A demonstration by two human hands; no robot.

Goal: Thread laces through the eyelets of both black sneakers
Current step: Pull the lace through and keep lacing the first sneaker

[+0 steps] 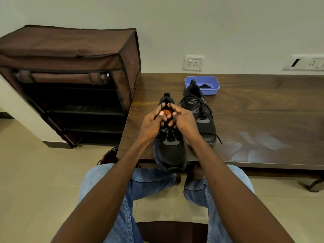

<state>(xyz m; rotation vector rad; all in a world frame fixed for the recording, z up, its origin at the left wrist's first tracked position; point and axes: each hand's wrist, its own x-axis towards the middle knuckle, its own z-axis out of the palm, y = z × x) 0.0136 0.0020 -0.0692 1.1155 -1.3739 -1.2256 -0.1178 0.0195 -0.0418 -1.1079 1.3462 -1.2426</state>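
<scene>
On the dark wooden table [254, 111], the near sneaker [169, 151], just beside the laced sneaker [201, 116], is mid-lacing: left hand [152, 122] and right hand [184, 120] each pinch its lace [160, 109], apparently headed for the upper eyelets next.

One view only, from a wide-angle camera worn on the person's head. It faces forward and angles downward, taking in the forearms, the jeans-clad knees and a chair seat edge at the bottom of frame. The near edge of the wooden table [263, 120] crosses mid-frame, close to the lens; the wall [228, 23] behind it fills the upper part. Straight lines bow toward the edges, notably at the brown fabric shoe rack [70, 55] on the left. Both hands sit near frame centre, at arm's length. No second view exists for overlap.
</scene>
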